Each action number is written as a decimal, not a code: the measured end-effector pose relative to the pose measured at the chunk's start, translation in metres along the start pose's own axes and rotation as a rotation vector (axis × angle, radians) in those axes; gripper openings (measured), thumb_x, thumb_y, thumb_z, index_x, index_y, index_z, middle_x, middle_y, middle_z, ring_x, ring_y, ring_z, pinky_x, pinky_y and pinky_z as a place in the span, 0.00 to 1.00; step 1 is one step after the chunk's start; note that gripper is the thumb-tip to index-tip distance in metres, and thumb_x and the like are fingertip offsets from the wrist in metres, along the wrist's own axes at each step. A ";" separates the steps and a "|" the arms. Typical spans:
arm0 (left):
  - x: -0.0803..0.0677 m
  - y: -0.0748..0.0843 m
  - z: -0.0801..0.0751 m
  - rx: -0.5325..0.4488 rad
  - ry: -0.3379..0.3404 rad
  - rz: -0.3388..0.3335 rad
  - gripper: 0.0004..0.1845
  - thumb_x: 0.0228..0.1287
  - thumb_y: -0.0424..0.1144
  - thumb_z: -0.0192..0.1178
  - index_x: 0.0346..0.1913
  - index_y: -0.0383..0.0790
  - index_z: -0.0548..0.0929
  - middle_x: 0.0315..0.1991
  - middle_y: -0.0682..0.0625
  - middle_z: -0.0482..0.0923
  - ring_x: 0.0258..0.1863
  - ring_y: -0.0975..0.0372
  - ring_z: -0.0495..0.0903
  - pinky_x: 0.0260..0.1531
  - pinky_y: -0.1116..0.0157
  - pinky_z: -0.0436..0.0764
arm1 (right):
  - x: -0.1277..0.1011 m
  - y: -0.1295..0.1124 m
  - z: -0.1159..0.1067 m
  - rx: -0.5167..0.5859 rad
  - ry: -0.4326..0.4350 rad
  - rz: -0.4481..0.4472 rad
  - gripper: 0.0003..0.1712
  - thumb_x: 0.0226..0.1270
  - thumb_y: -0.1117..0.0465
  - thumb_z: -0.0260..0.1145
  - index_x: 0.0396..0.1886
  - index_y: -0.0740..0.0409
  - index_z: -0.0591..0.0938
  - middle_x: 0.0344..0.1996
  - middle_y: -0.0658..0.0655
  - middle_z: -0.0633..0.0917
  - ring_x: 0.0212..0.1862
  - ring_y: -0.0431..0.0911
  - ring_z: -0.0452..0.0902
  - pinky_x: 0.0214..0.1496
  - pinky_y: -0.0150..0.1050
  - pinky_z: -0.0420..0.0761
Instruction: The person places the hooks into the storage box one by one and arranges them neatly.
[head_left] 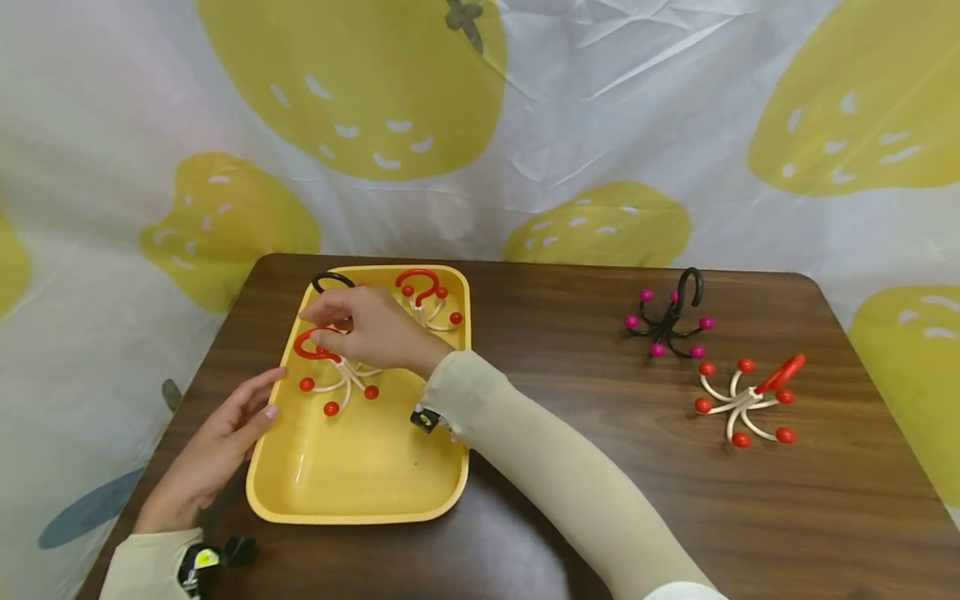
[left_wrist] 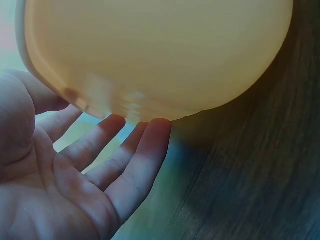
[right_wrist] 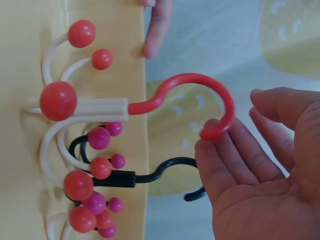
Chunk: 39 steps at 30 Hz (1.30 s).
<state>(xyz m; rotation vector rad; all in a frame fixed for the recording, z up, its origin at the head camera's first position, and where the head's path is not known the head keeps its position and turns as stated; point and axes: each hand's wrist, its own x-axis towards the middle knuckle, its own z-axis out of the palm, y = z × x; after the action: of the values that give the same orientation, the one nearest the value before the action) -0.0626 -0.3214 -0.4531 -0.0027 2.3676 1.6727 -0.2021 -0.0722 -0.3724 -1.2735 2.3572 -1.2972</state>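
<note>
My right hand (head_left: pixel 378 327) is over a yellow tray (head_left: pixel 360 492), beside the red hook of a white rotating hanger (right_wrist: pixel 102 109) with red ball tips. In the right wrist view its fingers are extended and the hook's end overlaps them, with the thumb standing apart. Behind that hanger is a black one (right_wrist: pixel 117 178) with magenta balls, partly covered by the hand in the head view. Another red-and-white hanger (head_left: pixel 435 287) lies at the tray's back right. My left hand (head_left: pixel 217 446) touches the tray's left outer side with its fingertips.
On the brown wooden table (head_left: pixel 555 400), right of the tray, stand a black hanger with magenta balls (head_left: pixel 666 327) and a white one with red balls (head_left: pixel 744 400). A lemon-print cloth (head_left: pixel 592 92) hangs behind the table.
</note>
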 end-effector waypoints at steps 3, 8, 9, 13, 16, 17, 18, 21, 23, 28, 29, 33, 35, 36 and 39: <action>-0.002 0.000 -0.001 0.000 -0.001 0.001 0.33 0.86 0.47 0.49 0.86 0.48 0.52 0.77 0.32 0.60 0.52 0.73 0.81 0.44 0.60 0.88 | -0.003 -0.004 -0.002 0.045 0.018 -0.013 0.17 0.74 0.60 0.72 0.59 0.58 0.86 0.53 0.54 0.91 0.54 0.40 0.88 0.57 0.26 0.82; -0.002 0.000 -0.001 -0.002 -0.004 0.006 0.33 0.86 0.48 0.49 0.86 0.49 0.52 0.77 0.32 0.60 0.52 0.72 0.82 0.44 0.59 0.88 | -0.007 -0.008 -0.006 0.146 0.034 -0.005 0.17 0.73 0.62 0.72 0.59 0.61 0.85 0.52 0.57 0.91 0.52 0.39 0.87 0.57 0.29 0.84; -0.002 0.000 -0.001 -0.002 -0.003 0.005 0.33 0.86 0.48 0.49 0.86 0.49 0.52 0.77 0.32 0.60 0.52 0.72 0.82 0.44 0.59 0.88 | -0.008 -0.008 -0.007 0.157 0.034 -0.002 0.18 0.73 0.62 0.72 0.59 0.61 0.85 0.52 0.57 0.91 0.52 0.38 0.87 0.57 0.28 0.84; 0.000 0.000 0.000 -0.016 -0.004 0.008 0.33 0.86 0.47 0.49 0.86 0.48 0.52 0.77 0.32 0.60 0.52 0.72 0.82 0.44 0.60 0.88 | -0.012 -0.009 -0.012 0.178 0.036 0.004 0.19 0.73 0.62 0.73 0.60 0.60 0.85 0.53 0.57 0.90 0.53 0.40 0.87 0.56 0.26 0.83; 0.001 0.000 0.000 -0.025 -0.003 0.007 0.33 0.87 0.45 0.49 0.86 0.47 0.51 0.77 0.33 0.60 0.52 0.71 0.82 0.43 0.60 0.88 | -0.016 -0.010 -0.015 0.204 0.045 0.011 0.19 0.73 0.63 0.72 0.60 0.61 0.84 0.53 0.57 0.90 0.53 0.40 0.86 0.57 0.27 0.83; 0.001 0.000 0.000 -0.026 -0.003 0.005 0.33 0.87 0.45 0.49 0.86 0.47 0.51 0.77 0.33 0.60 0.52 0.72 0.82 0.43 0.60 0.88 | -0.018 -0.010 -0.016 0.218 0.051 0.014 0.19 0.73 0.63 0.72 0.60 0.61 0.84 0.53 0.57 0.90 0.53 0.40 0.86 0.57 0.27 0.83; 0.001 0.000 0.000 -0.025 -0.001 0.002 0.33 0.87 0.45 0.49 0.86 0.47 0.51 0.77 0.33 0.59 0.52 0.72 0.81 0.43 0.60 0.88 | -0.020 -0.011 -0.017 0.227 0.058 0.017 0.18 0.73 0.63 0.72 0.60 0.61 0.85 0.53 0.57 0.90 0.53 0.40 0.86 0.57 0.27 0.83; 0.001 -0.001 0.000 -0.019 0.004 -0.005 0.33 0.87 0.46 0.48 0.86 0.48 0.51 0.78 0.33 0.59 0.52 0.73 0.81 0.42 0.61 0.88 | -0.025 -0.011 -0.020 0.249 0.081 0.007 0.17 0.73 0.63 0.72 0.59 0.59 0.85 0.53 0.56 0.90 0.53 0.39 0.86 0.58 0.28 0.83; 0.000 -0.001 0.000 -0.016 0.005 -0.003 0.33 0.87 0.46 0.48 0.86 0.48 0.52 0.78 0.33 0.59 0.52 0.73 0.81 0.42 0.60 0.88 | -0.030 -0.012 -0.023 0.271 0.099 -0.006 0.17 0.73 0.63 0.72 0.59 0.59 0.86 0.54 0.56 0.90 0.53 0.38 0.86 0.58 0.29 0.83; 0.001 0.001 0.002 -0.002 0.009 0.005 0.33 0.86 0.47 0.49 0.86 0.50 0.53 0.77 0.33 0.59 0.52 0.73 0.81 0.43 0.60 0.88 | -0.044 -0.016 -0.036 0.300 0.156 -0.034 0.17 0.73 0.64 0.72 0.59 0.62 0.86 0.52 0.59 0.90 0.52 0.39 0.86 0.57 0.32 0.85; 0.001 0.002 0.002 0.000 0.011 0.007 0.33 0.86 0.47 0.49 0.86 0.50 0.53 0.77 0.34 0.59 0.53 0.73 0.81 0.43 0.60 0.88 | -0.047 -0.017 -0.039 0.300 0.165 -0.033 0.17 0.73 0.64 0.72 0.59 0.62 0.86 0.52 0.60 0.90 0.52 0.39 0.86 0.57 0.33 0.85; 0.002 0.003 0.001 0.006 0.012 0.027 0.32 0.86 0.47 0.49 0.85 0.50 0.53 0.75 0.35 0.61 0.52 0.73 0.81 0.43 0.60 0.88 | -0.058 -0.019 -0.049 0.312 0.195 -0.030 0.17 0.73 0.64 0.71 0.59 0.62 0.86 0.51 0.59 0.90 0.52 0.40 0.86 0.55 0.38 0.87; 0.002 0.003 0.001 0.004 0.009 0.038 0.32 0.86 0.47 0.49 0.85 0.49 0.54 0.74 0.38 0.63 0.52 0.72 0.82 0.43 0.60 0.88 | -0.063 -0.020 -0.052 0.332 0.204 -0.029 0.17 0.73 0.64 0.71 0.59 0.62 0.86 0.51 0.58 0.90 0.52 0.41 0.86 0.52 0.41 0.89; 0.001 0.002 0.001 0.003 0.005 0.040 0.32 0.86 0.46 0.49 0.85 0.49 0.54 0.73 0.40 0.64 0.52 0.72 0.82 0.42 0.60 0.88 | -0.066 -0.020 -0.053 0.337 0.208 -0.030 0.17 0.73 0.64 0.70 0.59 0.62 0.86 0.52 0.58 0.90 0.52 0.41 0.87 0.52 0.43 0.89; -0.001 0.001 0.001 -0.013 -0.006 0.044 0.32 0.87 0.45 0.49 0.85 0.47 0.54 0.70 0.49 0.66 0.52 0.71 0.83 0.42 0.60 0.89 | -0.074 -0.021 -0.056 0.321 0.219 -0.036 0.16 0.74 0.64 0.69 0.59 0.62 0.86 0.52 0.58 0.90 0.52 0.39 0.87 0.52 0.43 0.89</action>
<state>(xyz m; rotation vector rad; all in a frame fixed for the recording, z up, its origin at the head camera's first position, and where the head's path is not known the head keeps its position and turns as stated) -0.0620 -0.3205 -0.4529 0.0517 2.3688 1.7054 -0.1711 0.0122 -0.3405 -1.1293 2.1447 -1.8208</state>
